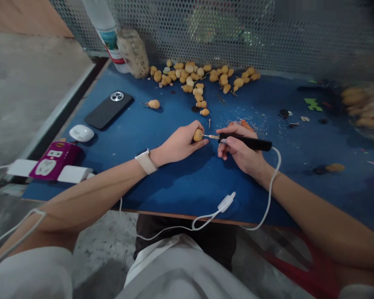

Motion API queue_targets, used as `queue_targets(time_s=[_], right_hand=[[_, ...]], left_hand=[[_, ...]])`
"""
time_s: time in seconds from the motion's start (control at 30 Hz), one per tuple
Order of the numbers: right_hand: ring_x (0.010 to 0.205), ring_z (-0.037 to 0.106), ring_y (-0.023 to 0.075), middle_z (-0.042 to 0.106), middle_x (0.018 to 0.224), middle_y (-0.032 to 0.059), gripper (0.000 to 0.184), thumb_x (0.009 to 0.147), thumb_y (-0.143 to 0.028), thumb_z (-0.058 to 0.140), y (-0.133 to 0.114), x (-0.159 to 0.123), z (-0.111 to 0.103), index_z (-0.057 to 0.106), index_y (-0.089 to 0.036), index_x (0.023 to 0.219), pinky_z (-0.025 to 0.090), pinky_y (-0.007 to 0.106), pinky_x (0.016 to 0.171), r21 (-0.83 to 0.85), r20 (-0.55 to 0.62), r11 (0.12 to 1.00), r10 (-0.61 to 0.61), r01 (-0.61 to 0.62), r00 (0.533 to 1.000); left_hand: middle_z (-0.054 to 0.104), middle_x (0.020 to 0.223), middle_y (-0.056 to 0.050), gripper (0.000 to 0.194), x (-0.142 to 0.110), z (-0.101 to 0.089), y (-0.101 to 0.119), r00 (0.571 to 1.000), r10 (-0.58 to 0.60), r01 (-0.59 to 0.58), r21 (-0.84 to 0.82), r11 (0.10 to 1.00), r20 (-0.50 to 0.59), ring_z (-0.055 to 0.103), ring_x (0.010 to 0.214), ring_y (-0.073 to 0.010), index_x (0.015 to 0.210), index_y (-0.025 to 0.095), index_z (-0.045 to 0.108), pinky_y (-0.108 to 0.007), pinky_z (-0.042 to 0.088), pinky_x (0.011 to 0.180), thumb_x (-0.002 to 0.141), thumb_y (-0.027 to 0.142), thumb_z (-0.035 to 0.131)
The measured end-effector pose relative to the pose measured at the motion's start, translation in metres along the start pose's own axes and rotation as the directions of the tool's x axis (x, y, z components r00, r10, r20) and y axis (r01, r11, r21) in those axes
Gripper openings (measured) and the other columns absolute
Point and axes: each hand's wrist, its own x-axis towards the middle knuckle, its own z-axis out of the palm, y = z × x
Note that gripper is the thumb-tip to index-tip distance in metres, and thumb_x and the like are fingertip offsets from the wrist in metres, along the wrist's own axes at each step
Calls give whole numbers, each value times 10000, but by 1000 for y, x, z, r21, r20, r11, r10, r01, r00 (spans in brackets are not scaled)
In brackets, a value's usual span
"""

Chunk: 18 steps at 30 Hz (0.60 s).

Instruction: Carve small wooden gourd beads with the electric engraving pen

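1. The left hand (180,144) is closed around a small yellow gourd (198,134), in the middle of the frame.
2. The right hand (241,151) holds a black carving pen (246,142) the way you hold a pencil.
3. The pen's thin metal tip (211,136) meets the gourd, right between the two hands.
4. A white cord (269,187) goes from the pen down toward the bottom of the frame.
5. Lots more gourds (190,74) lie in a long heap on the blue bench (174,199), at the top middle of the frame.
6. A clear bag of gourds (361,108) sits at the right edge.
7. A black phone (108,110) and a purple power strip (54,160) lie at the left.
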Motion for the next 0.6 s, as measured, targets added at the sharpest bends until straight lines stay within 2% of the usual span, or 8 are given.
queue_targets(time_s=[0.23,0.37,0.6], right_hand=[[588,741,191,750,705,-22,435,926,-636,934,3,0,0,836,-261,1124,594,334,548,-23,-12,1000,5,-5,1000],[584,741,180,766,714,-17,426,927,-618,946,3,0,0,840,-254,1122,586,315,540,-13,11,1000,-1,1,1000],[576,733,180,759,709,-19,436,931,-631,929,3,-1,0,833,-250,1121,592,317,543,-46,-21,999,-2,2,1000]], left_hand=[[735,939,-4,200,1,2,-3,1000,9,-9,26,1000,2,708,825,-201,1101,245,544,-316,452,714,1076,317,729],[751,964,-13,196,1,2,-3,1000,13,-13,32,999,-4,715,849,-205,1102,243,552,-317,467,732,1073,312,734],[723,939,-9,196,1,1,0,1000,3,-4,30,1000,12,692,825,-203,1087,242,537,-317,438,721,1069,297,724]])
